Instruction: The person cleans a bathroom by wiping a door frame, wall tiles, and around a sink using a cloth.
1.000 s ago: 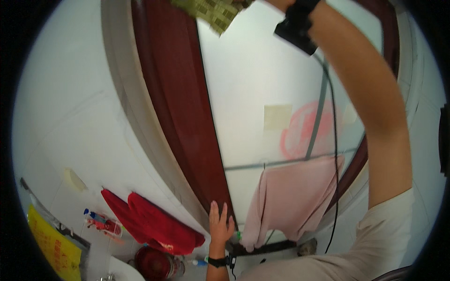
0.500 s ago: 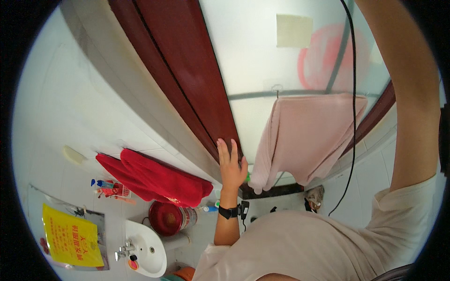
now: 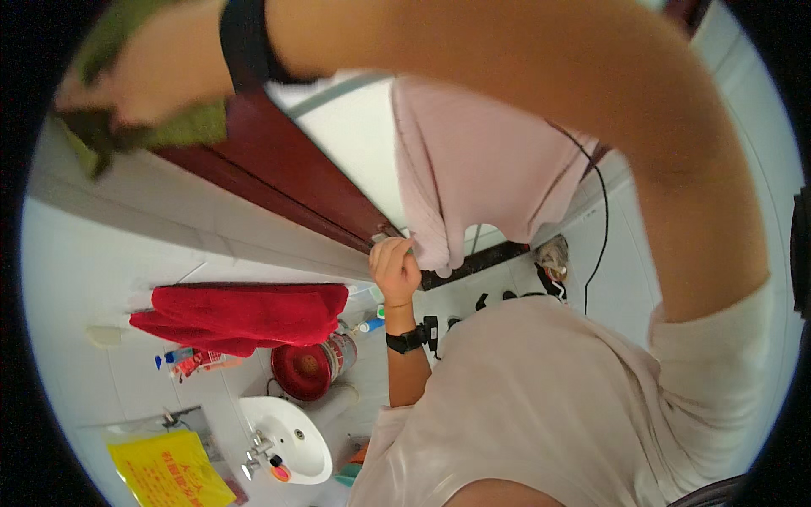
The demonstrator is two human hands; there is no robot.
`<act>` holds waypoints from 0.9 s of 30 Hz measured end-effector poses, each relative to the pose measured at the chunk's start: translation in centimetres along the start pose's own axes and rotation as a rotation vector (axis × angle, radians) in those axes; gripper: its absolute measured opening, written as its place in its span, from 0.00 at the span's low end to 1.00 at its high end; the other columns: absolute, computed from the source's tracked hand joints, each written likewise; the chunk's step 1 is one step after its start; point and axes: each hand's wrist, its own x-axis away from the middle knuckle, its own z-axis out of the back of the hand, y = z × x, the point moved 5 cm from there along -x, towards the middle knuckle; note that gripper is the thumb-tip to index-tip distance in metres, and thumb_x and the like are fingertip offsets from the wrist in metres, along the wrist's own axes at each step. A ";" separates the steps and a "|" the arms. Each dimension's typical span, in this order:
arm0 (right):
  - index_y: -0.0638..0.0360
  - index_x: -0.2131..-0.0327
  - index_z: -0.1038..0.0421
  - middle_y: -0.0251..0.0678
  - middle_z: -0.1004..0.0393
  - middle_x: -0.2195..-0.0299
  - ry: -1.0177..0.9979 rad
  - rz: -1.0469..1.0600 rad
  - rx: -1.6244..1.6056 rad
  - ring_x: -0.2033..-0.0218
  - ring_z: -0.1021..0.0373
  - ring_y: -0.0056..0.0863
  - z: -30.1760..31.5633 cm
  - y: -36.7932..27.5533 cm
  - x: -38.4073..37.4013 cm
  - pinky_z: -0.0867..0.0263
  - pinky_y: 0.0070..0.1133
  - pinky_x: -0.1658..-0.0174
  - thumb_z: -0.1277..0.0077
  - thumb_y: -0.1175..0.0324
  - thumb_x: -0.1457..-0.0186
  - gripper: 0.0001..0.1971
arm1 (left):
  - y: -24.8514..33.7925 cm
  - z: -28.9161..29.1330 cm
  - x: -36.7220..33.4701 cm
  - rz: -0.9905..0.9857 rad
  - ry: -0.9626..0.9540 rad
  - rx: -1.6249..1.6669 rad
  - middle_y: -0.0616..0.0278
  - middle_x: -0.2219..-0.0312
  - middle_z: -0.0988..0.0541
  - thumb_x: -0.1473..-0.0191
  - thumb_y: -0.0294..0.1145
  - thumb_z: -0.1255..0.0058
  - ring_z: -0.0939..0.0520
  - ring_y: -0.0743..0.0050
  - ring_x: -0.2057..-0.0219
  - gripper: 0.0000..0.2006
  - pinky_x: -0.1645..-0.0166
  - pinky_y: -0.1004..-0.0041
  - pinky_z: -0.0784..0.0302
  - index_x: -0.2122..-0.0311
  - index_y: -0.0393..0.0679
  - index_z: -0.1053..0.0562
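Two hands: right hand (image 3: pixel 156 72) clutching a green cloth (image 3: pixel 196 127), best spread flat for even contact; left hand (image 3: pixel 394 269) curled beside the dark-red door (image 3: pixel 291 165), grip impossible to tell.

A white sink (image 3: pixel 311 446) adjoins the pale tiled wall (image 3: pixel 127 384), near a hanging red towel (image 3: pixel 245 313).

Hanging red towel (image 3: pixel 253 311), white sink (image 3: pixel 279 422), red bucket (image 3: pixel 291 372), yellow sheet (image 3: pixel 169 473).
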 end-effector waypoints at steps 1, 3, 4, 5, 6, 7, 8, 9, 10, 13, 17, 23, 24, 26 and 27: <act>0.48 0.30 0.71 0.43 0.56 0.29 -0.069 -0.029 -0.099 0.52 0.33 0.35 -1.5 -1.3 1.9 0.33 0.23 0.51 0.56 0.60 0.38 0.41 | -0.1 0.4 0.5 0.045 0.004 0.022 0.55 0.70 0.21 0.57 0.17 0.53 0.21 0.53 0.66 0.11 0.56 0.61 0.25 0.68 0.38 0.22; 0.47 0.29 0.73 0.42 0.56 0.30 -0.215 -0.110 -0.293 0.54 0.31 0.34 -4.4 -3.5 6.8 0.31 0.22 0.53 0.55 0.62 0.38 0.42 | -0.1 1.0 1.3 0.086 0.021 0.051 0.53 0.72 0.21 0.56 0.17 0.54 0.21 0.51 0.67 0.10 0.58 0.61 0.24 0.68 0.37 0.22; 0.46 0.29 0.73 0.42 0.55 0.30 -0.286 -0.145 -0.401 0.55 0.29 0.33 -6.1 -4.7 9.0 0.30 0.21 0.54 0.55 0.63 0.38 0.43 | 0.0 1.5 2.3 0.092 0.019 0.048 0.53 0.72 0.21 0.56 0.17 0.54 0.21 0.51 0.67 0.10 0.58 0.61 0.24 0.68 0.37 0.22; 0.45 0.29 0.74 0.42 0.55 0.30 -0.354 -0.190 -0.498 0.56 0.28 0.33 -7.8 -5.7 11.1 0.29 0.21 0.55 0.54 0.63 0.38 0.44 | -0.1 2.2 3.0 0.136 0.013 0.019 0.53 0.71 0.21 0.55 0.16 0.54 0.21 0.52 0.68 0.10 0.59 0.63 0.24 0.68 0.37 0.22; 0.44 0.29 0.75 0.42 0.55 0.30 -0.391 -0.223 -0.565 0.57 0.27 0.33 -9.4 -6.4 12.9 0.28 0.20 0.56 0.54 0.64 0.38 0.44 | -0.1 2.8 3.6 0.175 0.009 -0.007 0.53 0.71 0.21 0.55 0.16 0.55 0.21 0.53 0.68 0.10 0.59 0.65 0.24 0.68 0.36 0.22; 0.44 0.29 0.76 0.42 0.54 0.30 -0.395 -0.258 -0.615 0.58 0.25 0.32 -11.0 -6.9 14.6 0.27 0.20 0.57 0.54 0.65 0.38 0.45 | 0.0 3.1 4.0 0.165 0.013 -0.001 0.53 0.71 0.21 0.55 0.16 0.55 0.21 0.53 0.68 0.10 0.59 0.65 0.24 0.68 0.36 0.22; 0.49 0.29 0.74 0.42 0.58 0.29 -0.293 -0.216 -0.593 0.50 0.36 0.33 -13.1 -6.9 15.4 0.36 0.22 0.49 0.53 0.62 0.39 0.45 | -0.3 3.4 4.5 0.240 0.027 0.015 0.53 0.71 0.21 0.54 0.15 0.55 0.21 0.56 0.68 0.10 0.60 0.66 0.24 0.68 0.36 0.22; 0.54 0.30 0.72 0.43 0.62 0.29 -0.193 -0.164 -0.577 0.42 0.46 0.34 -15.6 -7.4 16.0 0.45 0.25 0.42 0.53 0.59 0.40 0.45 | -0.7 3.9 5.3 0.329 0.046 0.019 0.54 0.70 0.20 0.53 0.15 0.56 0.21 0.58 0.68 0.10 0.60 0.68 0.24 0.67 0.35 0.23; 0.59 0.30 0.70 0.44 0.66 0.28 -0.095 -0.120 -0.573 0.35 0.56 0.34 -15.7 -7.9 15.7 0.54 0.27 0.35 0.53 0.56 0.40 0.45 | -0.6 4.5 5.8 0.336 0.050 0.012 0.54 0.70 0.20 0.53 0.15 0.56 0.21 0.58 0.68 0.10 0.60 0.68 0.24 0.67 0.35 0.23; 0.65 0.30 0.65 0.46 0.70 0.28 0.207 -0.091 -0.488 0.27 0.67 0.38 -15.0 -7.0 15.7 0.64 0.36 0.28 0.42 0.51 0.50 0.53 | -1.2 5.4 7.0 0.457 0.045 0.109 0.54 0.72 0.21 0.54 0.14 0.56 0.21 0.59 0.70 0.13 0.62 0.68 0.25 0.65 0.36 0.22; 0.69 0.32 0.60 0.53 0.71 0.29 0.478 -0.230 -0.243 0.27 0.72 0.49 -6.4 -4.0 15.1 0.67 0.47 0.30 0.34 0.51 0.60 0.59 | -1.3 5.1 7.0 0.436 0.014 0.119 0.53 0.70 0.22 0.51 0.15 0.56 0.21 0.61 0.68 0.12 0.61 0.69 0.24 0.63 0.34 0.23; 0.73 0.35 0.57 0.55 0.48 0.38 1.194 -0.572 -0.812 0.38 0.47 0.46 1.7 4.0 23.1 0.46 0.37 0.37 0.49 0.65 0.42 0.38 | -1.3 3.6 5.0 0.417 -0.030 0.243 0.54 0.67 0.23 0.50 0.14 0.60 0.22 0.64 0.67 0.12 0.61 0.72 0.24 0.63 0.30 0.25; 0.68 0.39 0.51 0.49 0.42 0.44 1.218 -0.596 -0.779 0.44 0.42 0.40 2.9 5.1 26.7 0.41 0.34 0.43 0.55 0.63 0.37 0.29 | 0.0 2.3 3.1 0.362 -0.056 0.318 0.54 0.68 0.24 0.50 0.14 0.60 0.23 0.65 0.67 0.12 0.61 0.72 0.25 0.63 0.30 0.25; 0.60 0.46 0.38 0.38 0.30 0.57 1.297 -0.658 -0.777 0.57 0.32 0.30 3.7 7.6 34.6 0.30 0.29 0.55 0.67 0.59 0.29 0.18 | 0.8 0.8 1.5 0.294 -0.083 0.422 0.54 0.68 0.24 0.51 0.15 0.61 0.24 0.66 0.69 0.11 0.64 0.72 0.27 0.65 0.31 0.25; 0.59 0.47 0.36 0.37 0.29 0.57 1.397 -0.675 -0.939 0.57 0.31 0.29 5.0 7.6 37.1 0.30 0.27 0.55 0.67 0.57 0.29 0.18 | 0.9 0.5 1.3 0.254 -0.117 0.413 0.52 0.68 0.23 0.51 0.15 0.61 0.23 0.63 0.69 0.12 0.65 0.71 0.27 0.65 0.31 0.25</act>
